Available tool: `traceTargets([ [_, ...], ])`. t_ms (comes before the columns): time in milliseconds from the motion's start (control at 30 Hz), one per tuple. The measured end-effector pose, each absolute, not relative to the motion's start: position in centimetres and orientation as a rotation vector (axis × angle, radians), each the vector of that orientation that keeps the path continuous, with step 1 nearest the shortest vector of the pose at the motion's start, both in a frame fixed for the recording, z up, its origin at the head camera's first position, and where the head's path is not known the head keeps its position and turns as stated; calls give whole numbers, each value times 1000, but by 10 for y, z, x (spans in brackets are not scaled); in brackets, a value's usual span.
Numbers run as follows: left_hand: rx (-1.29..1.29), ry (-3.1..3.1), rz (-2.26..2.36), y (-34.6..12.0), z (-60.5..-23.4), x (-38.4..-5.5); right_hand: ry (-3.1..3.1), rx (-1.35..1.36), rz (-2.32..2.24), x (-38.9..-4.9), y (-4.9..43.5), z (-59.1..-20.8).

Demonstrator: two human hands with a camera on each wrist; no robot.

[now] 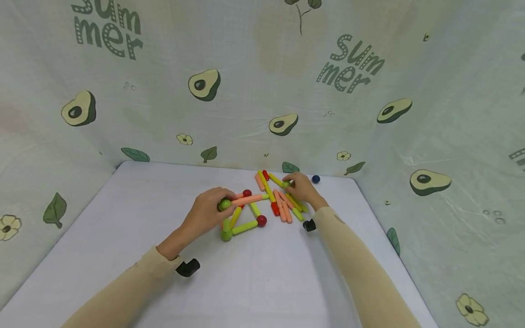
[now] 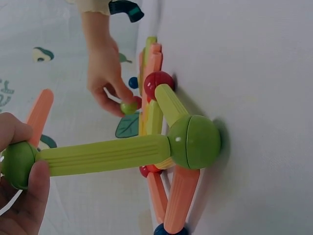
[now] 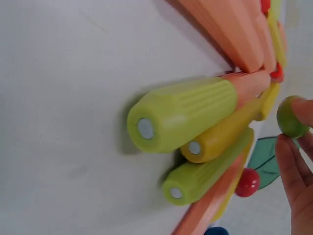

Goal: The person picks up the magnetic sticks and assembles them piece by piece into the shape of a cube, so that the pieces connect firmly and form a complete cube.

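Observation:
My left hand (image 1: 205, 212) pinches a green ball (image 1: 224, 204) between thumb and fingers. From that ball a salmon stick (image 1: 248, 199) juts out, and a light green stick (image 2: 102, 155) runs from it to a lower green ball (image 2: 196, 142) on the table. This lower ball joins a frame of sticks with a dark red ball (image 1: 261, 221) at one corner and a blue ball (image 2: 170, 229) at another. Over the loose sticks, my right hand (image 1: 302, 187) pinches a separate green ball (image 3: 289, 116) with its fingertips.
Loose salmon sticks (image 1: 283, 206), yellow sticks (image 1: 268, 189) and green sticks (image 3: 183, 115) lie in a pile beneath and beside my right hand. A dark blue ball (image 1: 316, 179) sits near the back edge. Printed cloth (image 1: 246, 150) hangs behind the white table (image 1: 246, 291).

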State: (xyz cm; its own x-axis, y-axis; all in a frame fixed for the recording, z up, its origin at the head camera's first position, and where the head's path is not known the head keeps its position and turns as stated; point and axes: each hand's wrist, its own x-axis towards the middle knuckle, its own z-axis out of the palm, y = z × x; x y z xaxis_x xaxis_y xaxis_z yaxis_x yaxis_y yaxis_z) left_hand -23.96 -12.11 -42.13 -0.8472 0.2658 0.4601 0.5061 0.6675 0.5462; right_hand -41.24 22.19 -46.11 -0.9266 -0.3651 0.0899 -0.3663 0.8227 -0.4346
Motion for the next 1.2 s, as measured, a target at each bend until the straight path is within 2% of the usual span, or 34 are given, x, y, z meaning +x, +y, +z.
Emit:
traceTargets([
  [367,-632,-2513,-998,-119,-420,-241,-2685,1020,1087,-335,197,-411],
  [533,-659,-2488,-1001,-117,-423,-244,-2591,1152,1149,-310,187,-399],
  [933,-689,-2526,-827,-112,-421,-247,-2558,1160,1190,-301,179,-400],
  [1200,-898,-2582,-638,-99,-411,-257,-2534,1135,1254,-301,180,-402],
])
